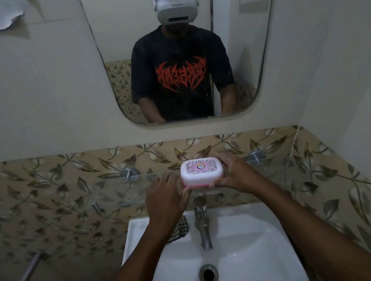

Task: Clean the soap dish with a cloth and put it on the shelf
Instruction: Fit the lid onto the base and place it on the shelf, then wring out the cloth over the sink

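Glass shelf (pixel 116 191) fixed to tiled wall (pixel 50 225) by metal brackets (pixel 129 173), above sink (pixel 248 237). Soap dish (pixel 203 171) held at shelf middle; contact with glass not discernible. Checked cloth (pixel 181 229) laid on sink rim, left of tap (pixel 203 226).

The left hand (pixel 163 196) and right hand (pixel 232 172) hold the white-and-pink plastic soap box (pixel 202 172) from both sides at the middle of the clear glass shelf (pixel 107 191), so that spot's packed. Right under it the chrome tap (pixel 203 228) sticks up, blocking a straight reach from below. There's bare glass further left and right, past the round metal brackets (pixel 129 173). A dark checked cloth (pixel 181 229) sits on the white ceramic sink (pixel 248 237) rim left of the tap; the bowl's wide open.
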